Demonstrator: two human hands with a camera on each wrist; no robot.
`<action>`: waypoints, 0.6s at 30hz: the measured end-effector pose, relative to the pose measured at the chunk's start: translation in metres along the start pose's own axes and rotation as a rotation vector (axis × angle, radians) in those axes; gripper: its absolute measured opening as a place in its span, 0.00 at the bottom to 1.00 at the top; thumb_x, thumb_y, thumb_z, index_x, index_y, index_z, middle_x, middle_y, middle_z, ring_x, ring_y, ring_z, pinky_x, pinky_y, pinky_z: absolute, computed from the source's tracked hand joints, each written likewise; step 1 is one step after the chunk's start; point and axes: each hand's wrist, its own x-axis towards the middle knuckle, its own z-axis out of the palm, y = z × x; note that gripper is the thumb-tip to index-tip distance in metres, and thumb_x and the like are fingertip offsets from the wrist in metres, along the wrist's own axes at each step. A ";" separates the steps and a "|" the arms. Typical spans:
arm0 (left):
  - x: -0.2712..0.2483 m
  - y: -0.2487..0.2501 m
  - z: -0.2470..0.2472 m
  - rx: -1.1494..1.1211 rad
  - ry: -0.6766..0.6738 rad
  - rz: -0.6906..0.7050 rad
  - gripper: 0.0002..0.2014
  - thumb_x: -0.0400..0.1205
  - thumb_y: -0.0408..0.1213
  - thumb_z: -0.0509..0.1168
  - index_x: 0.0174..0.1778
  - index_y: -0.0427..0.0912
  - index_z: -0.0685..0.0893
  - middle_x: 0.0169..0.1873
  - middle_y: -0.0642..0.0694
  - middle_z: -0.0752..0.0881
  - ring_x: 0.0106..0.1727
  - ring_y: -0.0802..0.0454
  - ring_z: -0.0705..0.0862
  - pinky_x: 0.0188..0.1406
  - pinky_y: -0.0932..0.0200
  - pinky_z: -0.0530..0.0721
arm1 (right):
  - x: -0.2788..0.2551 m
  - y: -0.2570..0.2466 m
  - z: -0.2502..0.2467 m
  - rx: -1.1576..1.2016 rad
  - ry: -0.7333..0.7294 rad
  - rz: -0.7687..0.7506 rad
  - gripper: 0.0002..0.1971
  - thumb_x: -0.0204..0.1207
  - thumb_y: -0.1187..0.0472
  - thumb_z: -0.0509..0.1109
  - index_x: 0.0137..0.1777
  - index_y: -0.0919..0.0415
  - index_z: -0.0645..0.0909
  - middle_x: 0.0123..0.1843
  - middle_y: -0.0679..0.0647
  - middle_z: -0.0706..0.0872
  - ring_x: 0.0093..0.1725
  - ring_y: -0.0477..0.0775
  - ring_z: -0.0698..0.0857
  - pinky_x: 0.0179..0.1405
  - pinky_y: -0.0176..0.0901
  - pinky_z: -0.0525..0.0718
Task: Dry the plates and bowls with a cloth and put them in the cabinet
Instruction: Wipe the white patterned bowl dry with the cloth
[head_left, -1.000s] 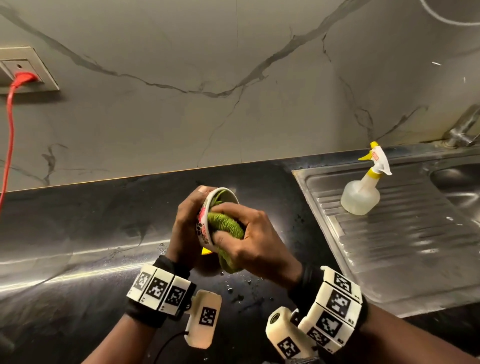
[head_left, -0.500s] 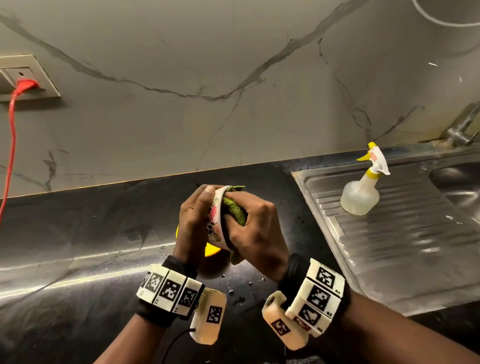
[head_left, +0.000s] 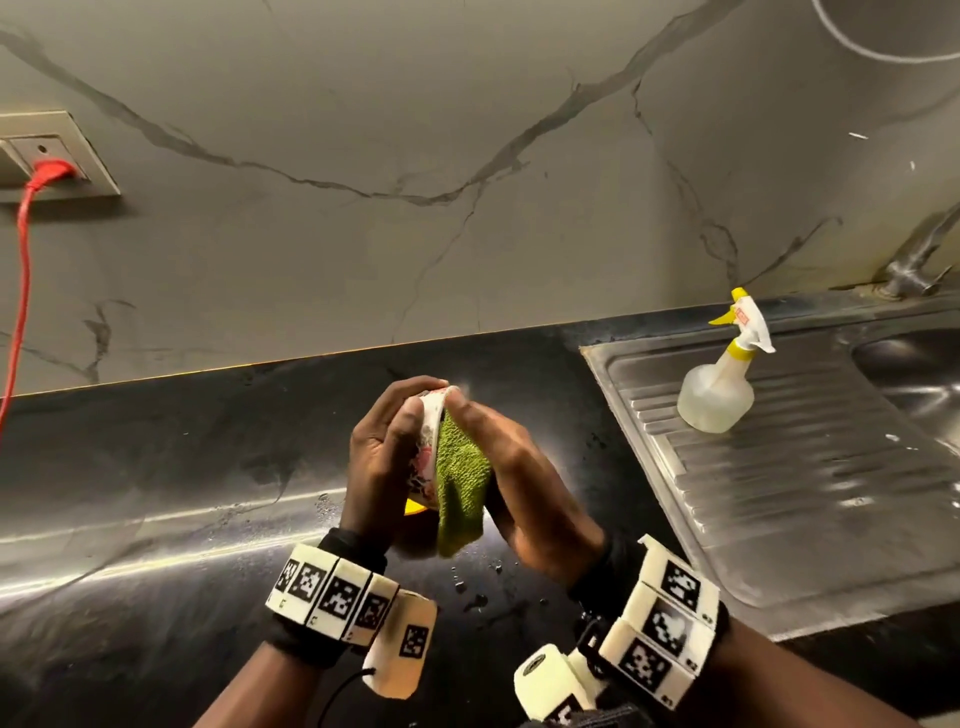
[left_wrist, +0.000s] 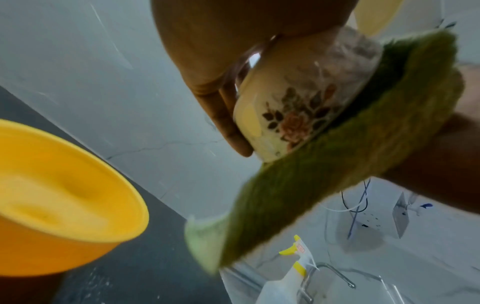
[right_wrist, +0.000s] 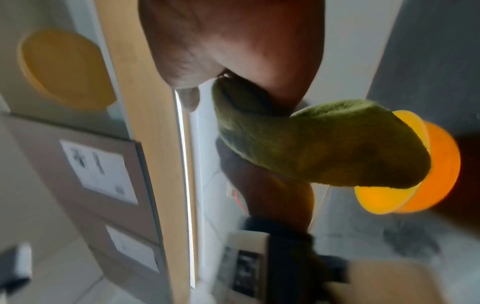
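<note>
A small white bowl with a rose pattern (head_left: 426, 452) (left_wrist: 298, 115) is held on edge above the black counter (head_left: 156, 467), its mouth facing right. My left hand (head_left: 384, 457) grips it from the base side. My right hand (head_left: 498, 462) presses a green cloth (head_left: 460, 483) (left_wrist: 298, 181) (right_wrist: 311, 144) against the bowl's mouth, fingers curled over the cloth and rim. Beneath my hands a yellow bowl (head_left: 414, 506) (left_wrist: 59, 205) (right_wrist: 405, 185) stands on the counter, mostly hidden in the head view.
A steel sink drainboard (head_left: 805, 493) lies to the right with a spray bottle (head_left: 722, 379) on it and a tap (head_left: 914, 260) behind. A red cable (head_left: 21, 260) runs from the wall socket at the left. Water drops dot the counter near my wrists.
The bowl has turned from mouth toward me to edge-on. The cloth, earlier bunched inside the bowl, now hangs flat over its mouth under my right hand.
</note>
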 end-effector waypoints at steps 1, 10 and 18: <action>-0.001 0.002 0.001 -0.014 -0.006 0.001 0.21 0.79 0.51 0.61 0.57 0.39 0.85 0.49 0.38 0.89 0.46 0.43 0.88 0.44 0.47 0.86 | -0.002 0.001 0.001 -0.132 -0.010 -0.075 0.18 0.80 0.48 0.70 0.66 0.57 0.82 0.56 0.59 0.89 0.57 0.58 0.89 0.61 0.55 0.87; 0.017 0.014 -0.011 -0.188 -0.127 -0.427 0.29 0.82 0.56 0.62 0.63 0.31 0.83 0.48 0.25 0.82 0.49 0.35 0.81 0.48 0.49 0.83 | -0.011 0.018 -0.009 -1.079 -0.128 -0.606 0.19 0.70 0.61 0.75 0.61 0.60 0.84 0.60 0.53 0.86 0.58 0.52 0.84 0.61 0.54 0.81; 0.008 0.003 -0.004 0.003 -0.046 -0.076 0.19 0.81 0.45 0.59 0.46 0.35 0.89 0.40 0.29 0.88 0.38 0.39 0.85 0.36 0.52 0.82 | -0.011 0.005 0.003 -0.612 0.022 -0.215 0.10 0.76 0.56 0.77 0.54 0.59 0.87 0.45 0.52 0.91 0.43 0.49 0.89 0.46 0.50 0.90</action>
